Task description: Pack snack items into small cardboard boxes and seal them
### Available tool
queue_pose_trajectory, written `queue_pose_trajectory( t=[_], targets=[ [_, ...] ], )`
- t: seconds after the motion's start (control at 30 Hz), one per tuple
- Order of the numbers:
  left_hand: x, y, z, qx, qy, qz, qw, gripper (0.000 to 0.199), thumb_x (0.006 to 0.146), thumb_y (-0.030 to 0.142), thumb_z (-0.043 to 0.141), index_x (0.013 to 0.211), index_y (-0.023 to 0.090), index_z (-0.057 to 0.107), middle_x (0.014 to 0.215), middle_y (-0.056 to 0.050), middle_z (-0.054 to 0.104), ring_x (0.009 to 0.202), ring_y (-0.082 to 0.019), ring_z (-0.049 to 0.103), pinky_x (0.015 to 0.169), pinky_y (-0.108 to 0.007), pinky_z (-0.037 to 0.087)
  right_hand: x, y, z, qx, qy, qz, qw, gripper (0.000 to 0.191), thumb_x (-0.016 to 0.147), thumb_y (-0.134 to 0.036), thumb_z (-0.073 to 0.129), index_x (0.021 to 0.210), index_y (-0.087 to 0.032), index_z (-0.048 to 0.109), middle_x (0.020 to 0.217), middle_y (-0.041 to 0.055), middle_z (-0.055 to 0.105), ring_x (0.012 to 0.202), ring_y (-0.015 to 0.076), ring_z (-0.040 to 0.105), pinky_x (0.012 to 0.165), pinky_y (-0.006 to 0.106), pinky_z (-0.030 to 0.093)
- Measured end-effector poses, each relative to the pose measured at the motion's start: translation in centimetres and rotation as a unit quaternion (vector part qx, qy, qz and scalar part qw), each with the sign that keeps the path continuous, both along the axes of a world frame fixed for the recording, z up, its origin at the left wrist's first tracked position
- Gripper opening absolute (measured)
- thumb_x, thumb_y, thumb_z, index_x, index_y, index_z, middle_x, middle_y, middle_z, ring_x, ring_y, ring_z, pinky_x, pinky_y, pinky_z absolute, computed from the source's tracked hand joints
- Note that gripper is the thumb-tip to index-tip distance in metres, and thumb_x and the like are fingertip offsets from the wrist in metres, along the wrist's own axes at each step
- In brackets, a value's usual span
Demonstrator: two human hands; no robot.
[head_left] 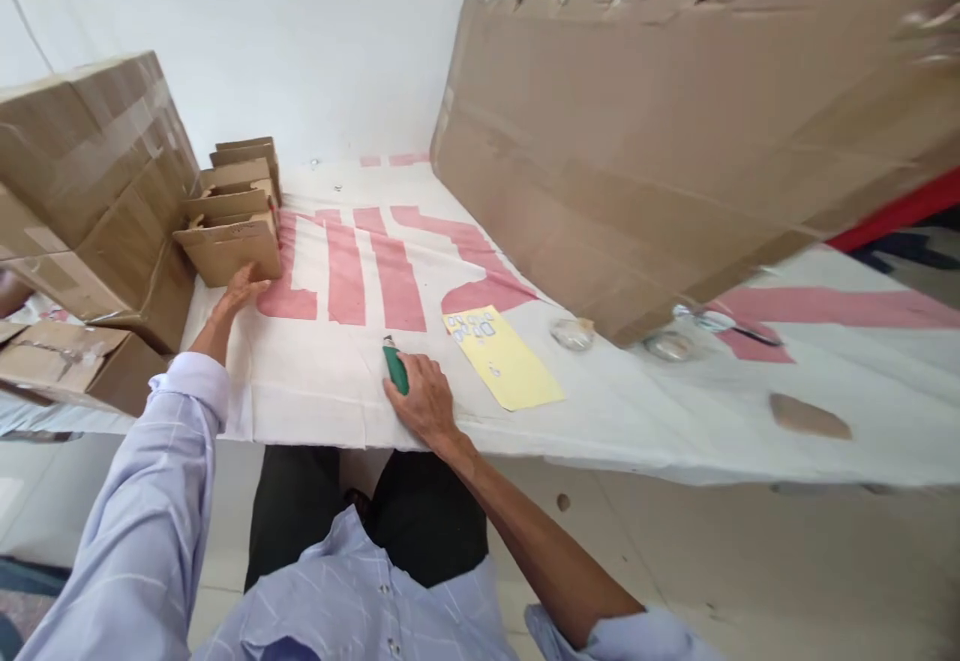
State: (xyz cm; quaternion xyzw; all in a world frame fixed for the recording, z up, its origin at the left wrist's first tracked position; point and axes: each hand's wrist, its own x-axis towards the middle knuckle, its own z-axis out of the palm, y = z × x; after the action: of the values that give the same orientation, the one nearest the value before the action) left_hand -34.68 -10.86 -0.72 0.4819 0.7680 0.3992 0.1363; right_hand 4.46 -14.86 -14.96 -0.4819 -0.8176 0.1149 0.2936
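My left hand reaches to the lower front corner of a row of small folded cardboard boxes with raised flaps. Its fingers are stretched out against the front box, not wrapped round it. On the white cloth in front of me, my right hand is closed over a green-handled cutter. The cutter's metal tip points away from me, and my palm and fingers hide its rear part. To the right of this hand lies a yellow sheet with blue handwriting.
Large taped cartons stand at the left, with a smaller box before them. A big cardboard sheet leans across the right side. Clear tape rolls, a magnifying glass and a brown scrap lie on the red-printed white cloth.
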Motion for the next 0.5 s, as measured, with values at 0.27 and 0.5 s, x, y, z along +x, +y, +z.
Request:
queue_pose_trajectory(
  t=[0.27,0.5],
  targets=[
    [6.7,-9.0,-1.1,0.059,0.096,-0.086,0.990,0.061,0.084,0.025,0.084,0.143,0.019,0.068,0.152,-0.018,0.068,0.146,-0.034,0.062,0.126,-0.048,0.050,1.3,0.3,-3.7,0.085,0.043,0.014,0.995,0.041,0.096,-0.041,0.057,0.127,-0.019,0.069,0.115,0.0170,0.074,0.108,0.0360,0.064,0.095,0.050,0.052],
    [2.6,-24.3,4.1,0.182,0.277,0.129,0.935,0.039,0.094,0.029,0.070,0.132,0.021,0.072,0.142,-0.015,0.066,0.142,-0.033,0.059,0.131,-0.053,0.042,1.2,0.2,-3.6,0.077,0.040,0.006,0.996,0.041,0.094,-0.041,0.056,0.124,-0.017,0.071,0.114,0.0189,0.075,0.106,0.0364,0.065,0.093,0.050,0.054]
  ],
)
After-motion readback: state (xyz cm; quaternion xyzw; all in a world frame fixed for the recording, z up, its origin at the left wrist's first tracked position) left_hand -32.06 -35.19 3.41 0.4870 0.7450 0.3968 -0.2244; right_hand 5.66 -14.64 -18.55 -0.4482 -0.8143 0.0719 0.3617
